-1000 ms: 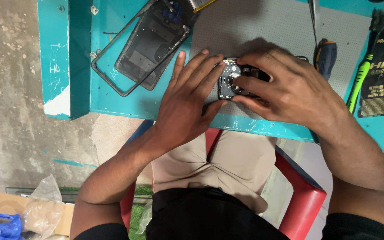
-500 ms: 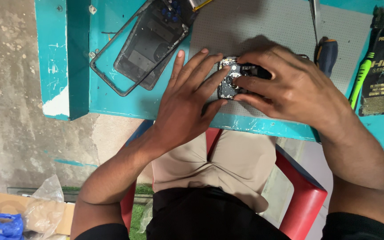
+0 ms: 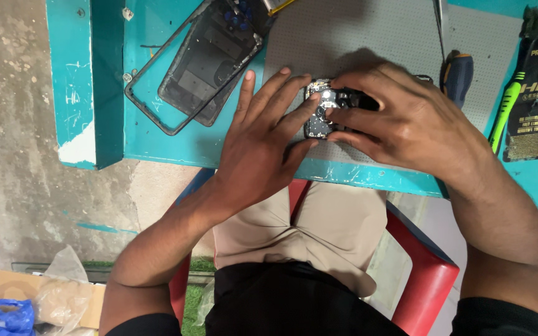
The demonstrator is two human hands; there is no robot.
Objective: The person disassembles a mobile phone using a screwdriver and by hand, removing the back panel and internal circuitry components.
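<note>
Resting on the grey perforated mat point(image 3: 375, 31) near the front edge of the turquoise table point(image 3: 157, 134): one opened phone point(image 3: 320, 109), circuitry exposed, mostly covered by both hands. Left hand point(image 3: 259, 146): fingers spread flat, released, tips touching the phone's left end. Right hand point(image 3: 406, 118): fingers curled over the phone, grasping it. Adjacent: dark phone back cover point(image 3: 210, 59) with loose frame point(image 3: 157, 106), to the left; screwdriver point(image 3: 457, 74) and green toothbrush point(image 3: 505, 106), right. Below: red chair point(image 3: 428, 280).

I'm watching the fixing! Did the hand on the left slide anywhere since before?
No. The left hand still lies flat beside the opened phone, same spot against the turquoise table edge.
</note>
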